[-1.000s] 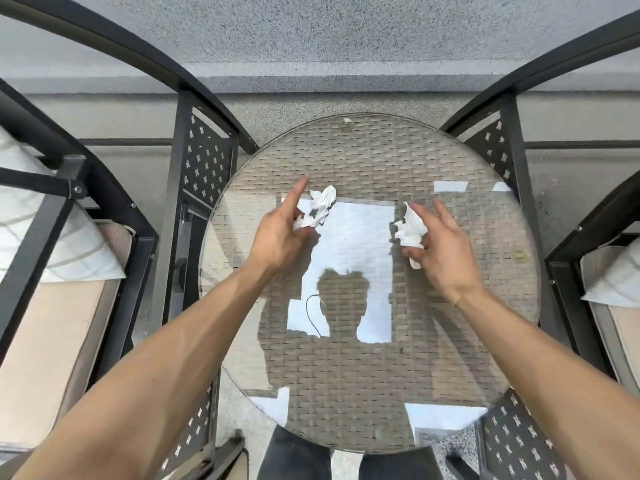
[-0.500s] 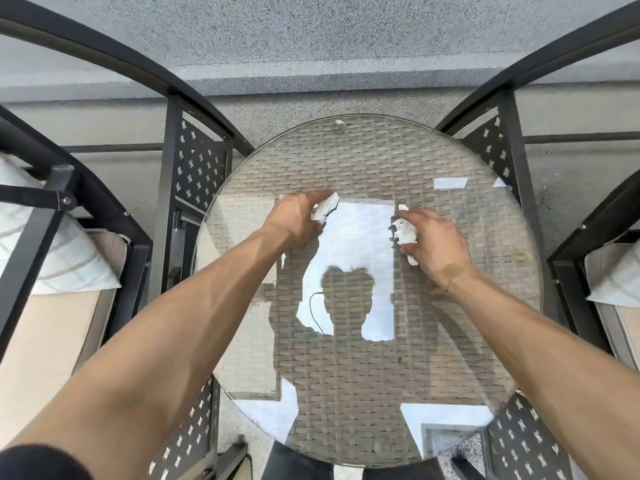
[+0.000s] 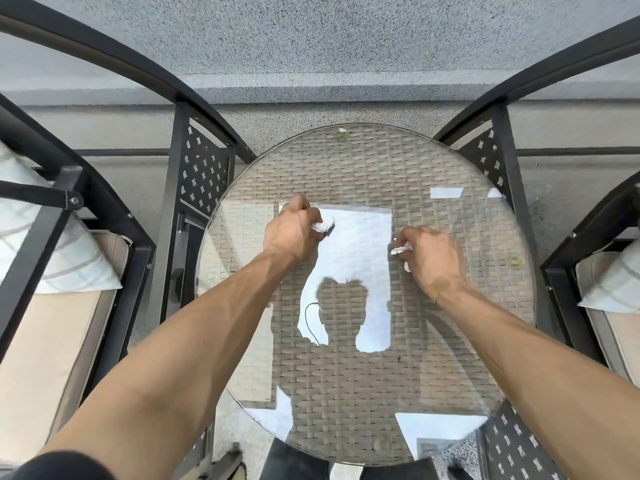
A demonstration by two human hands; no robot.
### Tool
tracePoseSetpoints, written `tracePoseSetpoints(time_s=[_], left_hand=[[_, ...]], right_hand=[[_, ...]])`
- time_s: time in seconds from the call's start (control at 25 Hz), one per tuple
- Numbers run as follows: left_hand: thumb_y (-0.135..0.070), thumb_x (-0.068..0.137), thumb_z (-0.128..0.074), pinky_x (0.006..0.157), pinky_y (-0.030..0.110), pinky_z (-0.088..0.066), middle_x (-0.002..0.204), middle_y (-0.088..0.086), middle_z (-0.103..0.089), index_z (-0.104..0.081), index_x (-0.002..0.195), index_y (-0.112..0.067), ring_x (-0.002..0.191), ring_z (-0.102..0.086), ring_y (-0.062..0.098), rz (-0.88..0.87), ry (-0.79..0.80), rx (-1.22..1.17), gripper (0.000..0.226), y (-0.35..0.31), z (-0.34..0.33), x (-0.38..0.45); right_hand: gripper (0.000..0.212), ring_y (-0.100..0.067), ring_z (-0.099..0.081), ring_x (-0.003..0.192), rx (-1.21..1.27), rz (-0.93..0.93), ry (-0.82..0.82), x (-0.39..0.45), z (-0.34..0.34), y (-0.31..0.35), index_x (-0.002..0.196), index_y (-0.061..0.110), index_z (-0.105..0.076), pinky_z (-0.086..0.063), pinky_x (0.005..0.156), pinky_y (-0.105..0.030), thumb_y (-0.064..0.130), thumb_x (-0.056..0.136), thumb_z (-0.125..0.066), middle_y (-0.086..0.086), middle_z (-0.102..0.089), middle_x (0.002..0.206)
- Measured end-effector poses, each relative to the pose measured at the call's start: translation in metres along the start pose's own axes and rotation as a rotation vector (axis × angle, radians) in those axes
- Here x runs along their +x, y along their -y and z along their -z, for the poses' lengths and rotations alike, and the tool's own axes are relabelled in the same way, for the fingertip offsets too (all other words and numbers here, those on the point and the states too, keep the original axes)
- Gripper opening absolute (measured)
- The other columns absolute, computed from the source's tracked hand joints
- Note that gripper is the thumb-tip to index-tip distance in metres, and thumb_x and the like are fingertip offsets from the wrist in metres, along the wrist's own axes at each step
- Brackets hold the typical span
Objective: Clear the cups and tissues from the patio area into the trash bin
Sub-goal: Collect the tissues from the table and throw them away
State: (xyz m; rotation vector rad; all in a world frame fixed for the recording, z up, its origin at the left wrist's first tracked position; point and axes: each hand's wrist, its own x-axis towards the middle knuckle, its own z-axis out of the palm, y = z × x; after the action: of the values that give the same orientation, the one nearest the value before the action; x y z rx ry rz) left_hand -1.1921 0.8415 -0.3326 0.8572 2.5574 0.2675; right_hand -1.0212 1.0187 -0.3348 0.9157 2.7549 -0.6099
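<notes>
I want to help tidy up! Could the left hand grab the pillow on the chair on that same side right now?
Probably not yet. The left hand already grips a crumpled tissue over the glass table, so its fingers are full. The pillow also lies behind the chair's black metal arm.

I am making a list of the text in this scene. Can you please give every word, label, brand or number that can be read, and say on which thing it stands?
None: no readable text on the glass table, the tissues, the chairs or the wall.
</notes>
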Motion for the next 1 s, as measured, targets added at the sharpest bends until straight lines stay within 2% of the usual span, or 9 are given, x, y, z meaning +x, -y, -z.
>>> tracePoseSetpoints(time_s=[0.08,0.2,0.32,0.4,0.56,0.68,0.8,0.88,1.0], left_hand=[[-0.043,0.090,-0.062,0.079,0.034,-0.052,0.121,-0.004,-0.056,-0.063,0.113,-0.020,0.102,-0.058,0.020,0.005,-0.037,-0.080,0.033,0.000,0.011,-0.008],[-0.034,0.092,-0.061,0.076,0.037,-0.054,0.112,0.003,-0.069,-0.063,0.112,-0.025,0.094,-0.064,0.027,0.010,-0.102,-0.150,0.022,0.000,0.041,-0.023],[-0.035,0.091,-0.064,0.077,0.038,-0.053,0.109,0.002,-0.072,-0.064,0.115,-0.030,0.094,-0.065,0.026,-0.006,-0.216,-0.231,0.025,-0.001,0.076,-0.043],[-0.035,0.089,-0.066,0.076,0.037,-0.052,0.109,-0.002,-0.072,-0.063,0.113,-0.032,0.095,-0.064,0.023,-0.050,-0.314,-0.285,0.025,0.000,0.100,-0.059],[-0.031,0.087,-0.069,0.067,0.028,-0.041,0.108,-0.009,-0.070,-0.056,0.119,-0.038,0.092,-0.064,0.019,-0.151,-0.494,-0.366,0.036,-0.002,0.150,-0.091],[-0.028,0.089,-0.066,0.079,0.032,-0.049,0.113,-0.008,-0.068,-0.050,0.133,-0.044,0.100,-0.062,0.015,-0.243,-0.575,-0.379,0.049,-0.009,0.188,-0.120],[-0.025,0.089,-0.066,0.082,0.039,-0.051,0.103,-0.007,-0.067,-0.064,0.119,-0.033,0.096,-0.062,0.015,-0.319,-0.701,-0.427,0.031,-0.019,0.214,-0.151],[-0.022,0.088,-0.068,0.085,0.036,-0.049,0.104,-0.009,-0.068,-0.067,0.111,-0.027,0.097,-0.062,0.011,-0.366,-0.755,-0.477,0.024,-0.024,0.224,-0.172],[-0.023,0.086,-0.067,0.083,0.031,-0.049,0.100,-0.012,-0.069,-0.065,0.107,-0.026,0.092,-0.063,0.007,-0.368,-0.789,-0.526,0.021,-0.033,0.232,-0.209]], right_hand=[[0.013,-0.024,-0.062,0.088,0.048,0.009,-0.051,-0.008,0.008,0.007,0.094,0.028,-0.066,-0.053,0.073,-0.038,0.020,0.085,-0.069,-0.001,-0.070,0.095],[0.013,-0.018,-0.049,0.095,0.103,0.058,-0.190,-0.014,0.035,0.025,0.094,0.030,-0.068,-0.045,0.069,-0.033,0.023,0.084,-0.071,0.004,-0.071,0.092],[0.013,-0.015,-0.043,0.086,0.145,0.118,-0.317,-0.022,0.074,0.048,0.094,0.028,-0.069,-0.034,0.068,-0.030,0.022,0.082,-0.072,0.004,-0.072,0.093],[0.014,-0.015,-0.045,0.085,0.166,0.145,-0.398,-0.033,0.104,0.065,0.094,0.027,-0.070,-0.031,0.068,-0.028,0.023,0.080,-0.073,0.003,-0.072,0.092],[0.014,-0.020,-0.062,0.091,0.196,0.216,-0.540,-0.062,0.160,0.096,0.094,0.026,-0.072,-0.038,0.070,-0.026,0.025,0.080,-0.074,0.006,-0.073,0.096],[0.015,-0.019,-0.063,0.087,0.194,0.297,-0.654,-0.086,0.197,0.114,0.094,0.027,-0.071,-0.032,0.067,-0.023,0.023,0.079,-0.074,0.009,-0.072,0.095],[0.020,-0.022,-0.064,0.087,0.208,0.403,-0.697,-0.108,0.224,0.128,0.096,0.025,-0.070,-0.045,0.073,-0.029,0.019,0.078,-0.076,0.007,-0.071,0.097],[0.022,-0.020,-0.065,0.087,0.209,0.443,-0.709,-0.120,0.236,0.134,0.098,0.023,-0.070,-0.050,0.075,-0.033,0.021,0.077,-0.077,0.006,-0.071,0.098],[0.024,-0.015,-0.065,0.078,0.232,0.531,-0.751,-0.141,0.247,0.139,0.099,0.021,-0.070,-0.052,0.071,-0.030,0.025,0.077,-0.078,0.006,-0.070,0.099]])
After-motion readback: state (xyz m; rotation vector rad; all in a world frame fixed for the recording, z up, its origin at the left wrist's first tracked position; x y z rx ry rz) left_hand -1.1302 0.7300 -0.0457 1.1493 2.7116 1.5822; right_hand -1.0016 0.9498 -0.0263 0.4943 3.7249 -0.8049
